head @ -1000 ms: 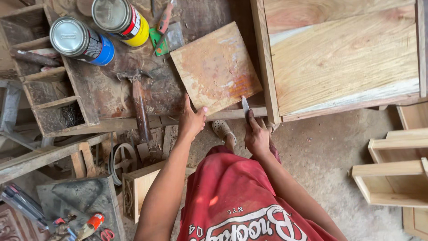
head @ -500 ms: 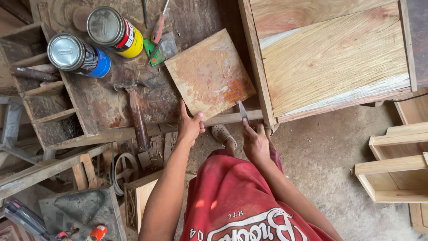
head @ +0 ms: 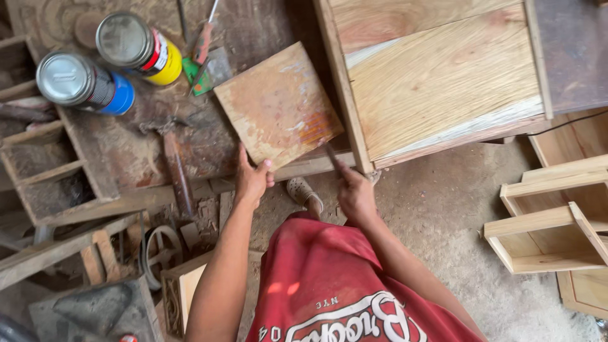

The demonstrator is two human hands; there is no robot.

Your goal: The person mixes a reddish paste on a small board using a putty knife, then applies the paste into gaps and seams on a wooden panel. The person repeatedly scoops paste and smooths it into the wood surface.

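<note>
A stained square wooden board [head: 277, 104] lies flat on the dusty workbench [head: 126, 145]. My left hand [head: 252, 179] grips the board's near corner, thumb on top. My right hand [head: 354, 193] holds a narrow flat blade [head: 331, 155] whose tip touches the board's right corner, beside the edge of a large pale wooden panel [head: 437, 79]. My red shirt fills the bottom of the view.
Two round cans, one blue [head: 82, 82] and one yellow [head: 136, 47], stand at the bench's far left. A hammer [head: 174, 161] lies left of the board, with a screwdriver [head: 204, 38] behind it. Small wooden frames [head: 548, 221] sit on the dirt floor at right.
The view has shifted a little. My left hand has slid onto the board's near corner; my right hand has brought the blade to the board's right corner.
</note>
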